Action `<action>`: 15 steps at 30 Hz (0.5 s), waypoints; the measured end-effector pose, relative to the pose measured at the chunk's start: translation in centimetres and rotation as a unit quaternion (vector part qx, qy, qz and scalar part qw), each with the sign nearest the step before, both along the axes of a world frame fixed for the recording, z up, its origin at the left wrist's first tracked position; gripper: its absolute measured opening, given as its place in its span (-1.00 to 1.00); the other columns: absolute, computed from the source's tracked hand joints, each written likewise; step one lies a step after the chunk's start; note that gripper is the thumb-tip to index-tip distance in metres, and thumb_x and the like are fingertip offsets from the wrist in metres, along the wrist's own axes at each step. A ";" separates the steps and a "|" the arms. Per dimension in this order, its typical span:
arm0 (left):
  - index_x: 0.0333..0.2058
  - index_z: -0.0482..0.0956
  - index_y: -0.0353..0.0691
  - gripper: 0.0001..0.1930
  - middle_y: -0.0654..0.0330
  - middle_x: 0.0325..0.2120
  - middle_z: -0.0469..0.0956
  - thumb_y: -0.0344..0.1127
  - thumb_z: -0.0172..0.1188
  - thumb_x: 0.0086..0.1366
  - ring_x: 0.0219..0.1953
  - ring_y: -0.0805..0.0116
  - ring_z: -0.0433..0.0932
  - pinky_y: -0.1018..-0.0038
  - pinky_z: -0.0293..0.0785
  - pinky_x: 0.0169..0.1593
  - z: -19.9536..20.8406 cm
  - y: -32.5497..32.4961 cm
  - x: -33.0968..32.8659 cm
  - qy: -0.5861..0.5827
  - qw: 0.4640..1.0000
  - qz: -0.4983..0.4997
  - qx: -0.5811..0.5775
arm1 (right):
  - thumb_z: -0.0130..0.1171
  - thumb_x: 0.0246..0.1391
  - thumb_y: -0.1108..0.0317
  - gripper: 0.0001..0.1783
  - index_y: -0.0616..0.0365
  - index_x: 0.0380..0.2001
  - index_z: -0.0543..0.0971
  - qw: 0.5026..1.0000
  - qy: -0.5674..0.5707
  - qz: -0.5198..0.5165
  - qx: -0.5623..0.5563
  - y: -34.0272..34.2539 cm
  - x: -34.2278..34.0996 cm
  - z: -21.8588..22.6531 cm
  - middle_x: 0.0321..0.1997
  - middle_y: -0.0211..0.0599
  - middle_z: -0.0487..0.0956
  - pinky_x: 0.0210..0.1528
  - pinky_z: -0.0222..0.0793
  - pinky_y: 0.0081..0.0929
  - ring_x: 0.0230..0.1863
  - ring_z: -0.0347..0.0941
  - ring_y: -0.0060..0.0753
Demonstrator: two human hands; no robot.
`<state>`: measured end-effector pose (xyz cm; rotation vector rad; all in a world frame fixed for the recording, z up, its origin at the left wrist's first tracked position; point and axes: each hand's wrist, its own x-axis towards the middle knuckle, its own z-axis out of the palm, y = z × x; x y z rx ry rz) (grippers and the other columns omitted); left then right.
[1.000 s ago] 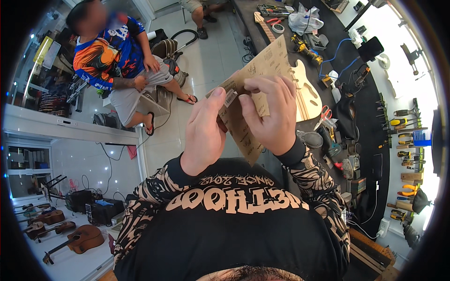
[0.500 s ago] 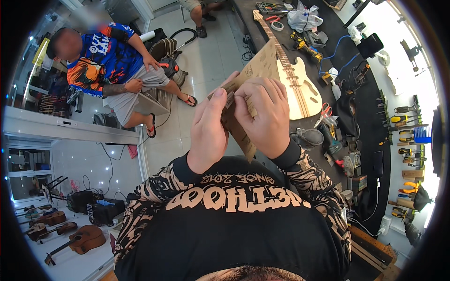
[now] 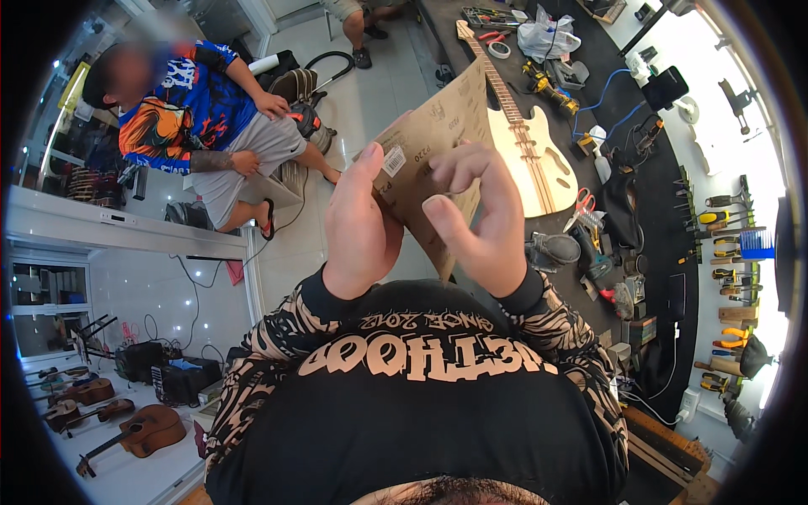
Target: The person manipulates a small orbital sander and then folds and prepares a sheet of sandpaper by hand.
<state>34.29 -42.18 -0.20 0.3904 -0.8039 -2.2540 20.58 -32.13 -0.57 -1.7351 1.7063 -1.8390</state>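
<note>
A brown sheet of sandpaper [image 3: 438, 126], printed on its back and bearing a small white barcode label, stands tilted in front of my chest. My left hand [image 3: 362, 223] grips its left side, thumb along the edge by the label and the other fingers hidden behind it. In front of the sheet's right part is my right hand [image 3: 480, 210], its fingers loosely bent and thumb apart, with nothing in it. Whether its fingertips brush the paper I cannot tell. Beyond the sheet, an unfinished pale electric guitar [image 3: 539, 164] lies on the dark workbench [image 3: 614, 97].
Red-handled scissors [image 3: 585, 202], a sander [image 3: 551, 250] and a yellow clamp [image 3: 547, 88] lie around the guitar. Hand tools hang along the right wall. At the left sits a person [image 3: 194, 109], near a vacuum cleaner [image 3: 310, 126]. Acoustic guitars [image 3: 156, 433] stand at lower left.
My right hand has let go of the sandpaper and its fingers have spread. The sheet now shows more of its back and the label. My left hand has shifted slightly left.
</note>
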 end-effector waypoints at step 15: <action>0.49 0.40 -0.29 -0.32 0.05 0.33 0.59 -0.70 0.02 0.39 0.35 0.28 0.58 0.31 0.45 0.44 -1.8 -5.1 6.1 -0.054 0.995 0.023 -0.086 | 0.47 0.35 0.44 -0.85 0.24 -0.25 0.67 0.982 -0.085 0.105 0.135 -6.3 1.5 -0.8 -0.31 -0.42 0.76 0.40 0.50 -0.27 -0.23 0.60 -0.56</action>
